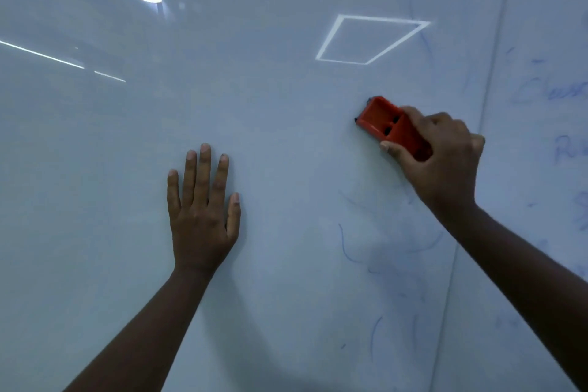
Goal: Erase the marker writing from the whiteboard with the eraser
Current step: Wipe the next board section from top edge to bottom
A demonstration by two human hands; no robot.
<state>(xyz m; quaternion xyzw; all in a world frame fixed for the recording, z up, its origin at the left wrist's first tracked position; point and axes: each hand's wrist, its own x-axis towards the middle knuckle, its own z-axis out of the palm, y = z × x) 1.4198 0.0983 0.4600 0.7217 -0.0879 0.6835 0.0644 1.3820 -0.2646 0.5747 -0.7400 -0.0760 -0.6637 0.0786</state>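
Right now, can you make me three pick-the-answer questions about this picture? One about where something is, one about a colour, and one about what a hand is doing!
1. Where do the blue marker traces lie?
A. Below the eraser
B. Left of the flat hand
C. Under the flat hand

2. What colour is the eraser?
A. Green
B. Orange-red
C. Yellow

3. What is the left hand doing?
A. Holding a marker
B. Making a fist
C. Resting flat on the whiteboard

Answers:
1 A: faint blue strokes show lower down, beneath the eraser.
2 B: its plastic body is bright orange-red.
3 C: its fingers are straight against the board, while the right hand has its grip around the eraser.
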